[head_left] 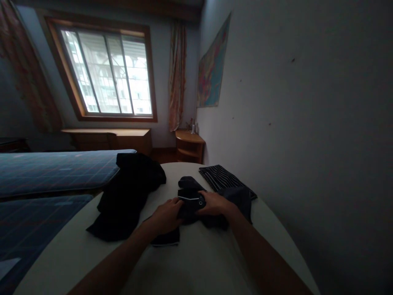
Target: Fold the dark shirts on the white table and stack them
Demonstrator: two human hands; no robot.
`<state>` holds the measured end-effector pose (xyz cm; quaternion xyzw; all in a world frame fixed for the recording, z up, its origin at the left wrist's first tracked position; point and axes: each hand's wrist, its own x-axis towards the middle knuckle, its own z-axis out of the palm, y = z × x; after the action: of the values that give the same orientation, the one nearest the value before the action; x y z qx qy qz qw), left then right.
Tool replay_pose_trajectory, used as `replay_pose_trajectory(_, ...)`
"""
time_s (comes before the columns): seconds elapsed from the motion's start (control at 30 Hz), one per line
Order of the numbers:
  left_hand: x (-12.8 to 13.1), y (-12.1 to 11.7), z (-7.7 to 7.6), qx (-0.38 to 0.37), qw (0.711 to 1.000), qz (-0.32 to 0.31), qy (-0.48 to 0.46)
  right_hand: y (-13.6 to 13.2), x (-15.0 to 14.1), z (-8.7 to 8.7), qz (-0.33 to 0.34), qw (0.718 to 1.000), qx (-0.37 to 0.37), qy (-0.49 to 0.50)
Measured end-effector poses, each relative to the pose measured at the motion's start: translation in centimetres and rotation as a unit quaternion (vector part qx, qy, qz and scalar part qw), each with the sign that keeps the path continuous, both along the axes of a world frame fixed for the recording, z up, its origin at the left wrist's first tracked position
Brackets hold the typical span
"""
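Note:
A dark navy garment (190, 205), with a thin white line and a small round eyelet or button near its middle, lies bunched on the round white table. My left hand (167, 215) grips its left side, fingers curled onto the cloth. On the other side my right hand (215, 203) is closed on the same garment, thumb and fingers either side of the eyelet. Dark cloth spreads out beyond both hands, and a piece with a white edge (167, 238) shows below my left hand. Whether it is a shirt or shorts I cannot make out.
A heap of black clothing (125, 200) covers the left part of the table (202, 258). Folded black cloth with white stripes (227, 178) lies at the back right, close to the wall. Mattresses with a blue check (55, 172) stand left of the table.

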<state>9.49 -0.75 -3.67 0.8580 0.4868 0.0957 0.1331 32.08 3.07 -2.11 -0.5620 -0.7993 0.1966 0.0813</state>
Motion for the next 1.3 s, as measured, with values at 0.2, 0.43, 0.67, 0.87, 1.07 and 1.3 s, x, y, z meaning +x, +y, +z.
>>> replay_pose_trajectory(0.2, -2.3, -0.5, 2.9, -0.098, 0.989, -0.096, 0.052, -2.7, -1.6, 2.2, 0.061, 0.989, -0.072, -0.114)
replay_pose_trajectory(0.43, -4.2, -1.4, 6.5, -0.309, 0.942, -0.134, -0.011, -7.0, -1.9, 5.3, 0.158, 0.972, -0.125, -0.119)
replay_pose_trajectory(0.67, -5.3, -2.3, 4.1, -0.189, 0.981, 0.005, -0.049, -8.4, 2.5, 6.8, 0.175, 0.962, -0.189, 0.093)
replay_pose_trajectory(0.87, -5.0, -3.4, 2.8, -0.195, 0.979, -0.033, -0.046, -9.5, 5.8, 3.3, 0.150, 0.971, -0.144, 0.118)
replay_pose_trajectory(1.07, -6.5, -5.8, 5.3, -0.225, 0.966, -0.093, -0.091, -11.7, 7.6, 2.5, 0.093, 0.967, -0.193, 0.135)
replay_pose_trajectory(1.3, -7.7, -10.9, 7.2, -0.287, 0.947, -0.101, -0.104, -13.0, 8.3, 3.1, 0.062, 0.973, -0.207, 0.075)
